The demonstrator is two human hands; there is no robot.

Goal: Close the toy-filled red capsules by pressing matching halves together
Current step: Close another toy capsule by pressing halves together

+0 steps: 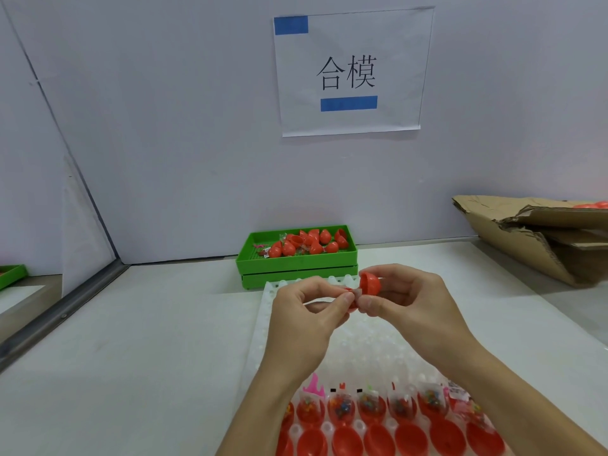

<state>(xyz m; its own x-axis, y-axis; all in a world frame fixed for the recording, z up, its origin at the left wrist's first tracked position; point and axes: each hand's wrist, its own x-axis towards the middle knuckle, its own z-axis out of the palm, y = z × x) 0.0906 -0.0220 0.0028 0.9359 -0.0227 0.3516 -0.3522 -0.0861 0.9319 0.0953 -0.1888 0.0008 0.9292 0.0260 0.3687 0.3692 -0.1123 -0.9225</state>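
Above the white tray [263, 327], my right hand [408, 301] grips a red capsule half [370, 283], its dome up. My left hand [306, 311] pinches the other red half [352, 299], mostly hidden behind my fingers, with a clear toy packet at its mouth. The two halves sit close together at my fingertips. In the tray's near rows stand several red halves [371, 409] filled with toy packets, and in front of them several empty red halves [378, 439].
A green tray [296, 261] with several loose red capsule halves and packets sits against the back wall. A torn cardboard box [533, 232] holding red pieces lies at the right. Another green tray [11, 274] shows at the left edge.
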